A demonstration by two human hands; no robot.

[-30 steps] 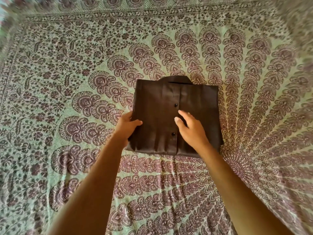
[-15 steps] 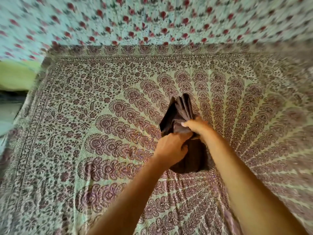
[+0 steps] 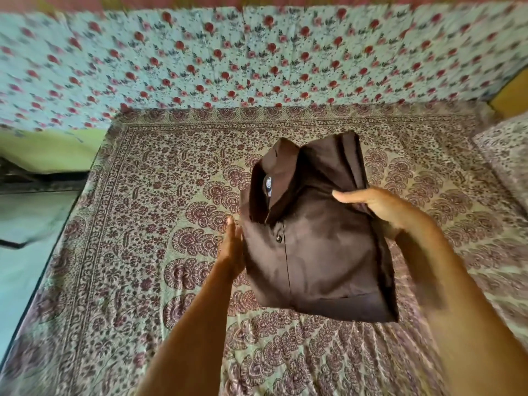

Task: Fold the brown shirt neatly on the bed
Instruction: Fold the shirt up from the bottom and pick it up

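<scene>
**L hand [image 3: 233, 247] + R hand [image 3: 380, 204] carry the folded brown shirt [image 3: 314, 252] above the bed [image 3: 128, 252]**

Hands are apart, one on each side of the bundle, w/ both forearms reaching in from the near edge of view. L hand lies flat vs the shirt's left edge, fingers straight & pointing up. It props rather than clutches; can't tell if any fingertips wrap behind. R hand is clamped on the upper right edge, thumb laid across the front, other fingers hidden behind the cloth (so a pinch, thumb vs fingers).

Shirt is a compact rectangle, front facing the cam, tilted. Collar [image 3: 281, 172] sits top left w/ a label [image 3: 268, 182] inside, and one button [image 3: 279, 238] shows on the placket. It looks held clear of the bed, lower edge hanging free, shadow under it at right. Top right layers splay a bit.

Handling, my guess: light, soft, limp woven cloth w/ no stiffness of its own, so the folds will slide open if it hangs from one corner. Best hold = both side edges, pinching all layers together, or a flat palm underneath; not by the collar alone. Not fragile, prob. not slippery.

Beyond, the bed's patterned cover spreads all round. Pillow [image 3: 508, 155] in a similar print lies at far right, and a floor strip [image 3: 28, 224] shows past the left bed edge. At the back a floral cloth [image 3: 257, 58] w/ red flowers runs along the wall, w/ a green wall patch [image 3: 48, 150] below it at left
</scene>
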